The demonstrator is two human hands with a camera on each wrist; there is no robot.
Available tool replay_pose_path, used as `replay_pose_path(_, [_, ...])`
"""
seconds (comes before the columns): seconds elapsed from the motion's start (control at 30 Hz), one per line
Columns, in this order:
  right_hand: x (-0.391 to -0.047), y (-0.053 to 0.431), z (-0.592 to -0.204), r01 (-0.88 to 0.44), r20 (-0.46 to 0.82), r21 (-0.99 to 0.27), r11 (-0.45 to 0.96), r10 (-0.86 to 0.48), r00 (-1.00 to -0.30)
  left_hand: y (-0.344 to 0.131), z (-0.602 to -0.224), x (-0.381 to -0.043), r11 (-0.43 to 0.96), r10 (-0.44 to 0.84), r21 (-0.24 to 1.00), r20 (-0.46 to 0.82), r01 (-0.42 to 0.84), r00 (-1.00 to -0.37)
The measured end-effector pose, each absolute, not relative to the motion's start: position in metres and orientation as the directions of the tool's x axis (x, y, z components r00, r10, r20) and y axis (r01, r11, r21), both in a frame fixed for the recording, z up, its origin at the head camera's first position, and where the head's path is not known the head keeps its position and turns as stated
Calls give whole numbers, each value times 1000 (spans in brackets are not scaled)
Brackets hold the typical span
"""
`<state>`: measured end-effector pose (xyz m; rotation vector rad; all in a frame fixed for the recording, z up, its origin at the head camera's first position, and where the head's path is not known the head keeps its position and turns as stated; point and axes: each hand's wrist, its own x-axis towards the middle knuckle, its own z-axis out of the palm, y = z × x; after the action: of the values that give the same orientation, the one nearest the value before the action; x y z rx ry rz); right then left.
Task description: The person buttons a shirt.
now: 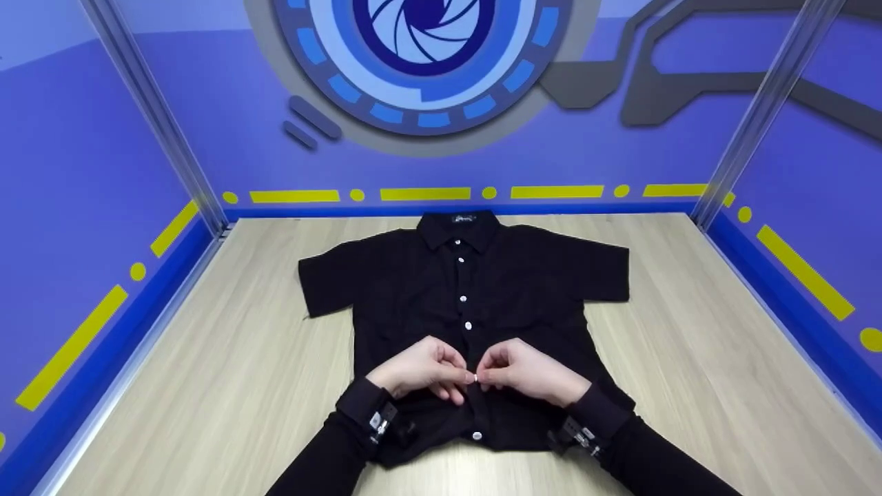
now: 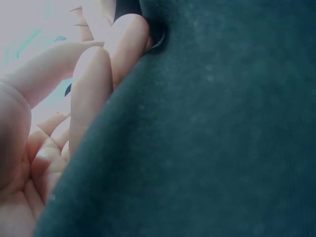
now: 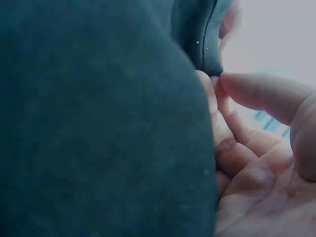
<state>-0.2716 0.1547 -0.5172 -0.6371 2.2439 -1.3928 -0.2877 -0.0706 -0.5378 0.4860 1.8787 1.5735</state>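
Observation:
A black short-sleeved shirt lies front up on the table, its collar at the far side. White buttons run down its placket, one button near the hem. Over the lower placket both hands meet at another white button. My left hand pinches at the placket from the left, thumb and forefinger at the button. From the other side my right hand pinches the placket edge. In the right wrist view, the thumb presses the stitched cloth edge. Black fabric hides part of the fingers in the left wrist view.
The wooden table extends on both sides of the shirt. Blue printed panels with metal corner posts enclose the back and sides. The shirt's collar lies close to the back panel.

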Motion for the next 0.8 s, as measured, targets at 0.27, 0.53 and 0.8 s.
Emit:
replay_pose_path(0.27, [-271, 154, -518, -177, -97, -900, 398, -578, -810, -70, -537, -287, 216, 637, 969, -236, -123, -734])
replay_pose_path(0.53, [-270, 153, -518, -181, -90, -902, 393, -581, -809, -70, -537, -286, 216, 636, 969, -235, -123, -735])
replay_pose_path(0.8, [-270, 153, -519, -179, -85, -908, 380, -584, -808, -71, -537, -287, 221, 638, 968, -232, -114, -734])
